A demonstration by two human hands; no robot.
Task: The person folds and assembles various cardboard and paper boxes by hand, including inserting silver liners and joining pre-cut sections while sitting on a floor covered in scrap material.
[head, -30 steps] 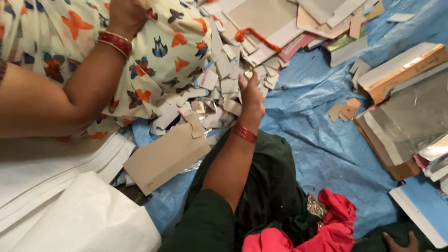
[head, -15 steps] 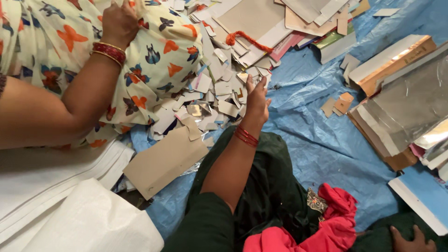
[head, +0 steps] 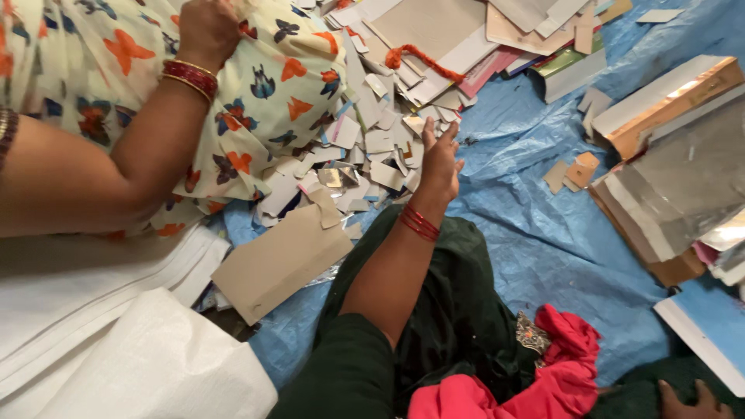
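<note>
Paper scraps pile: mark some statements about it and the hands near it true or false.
1. The left hand is open, at the edge of the paper scraps. True.
2. The floor sheet is red. False: it is blue.
3. Red bangles sit on the left wrist. True.
4. The co-worker's hand rests on the brown card. False: it is up on the butterfly-print cloth.
</note>
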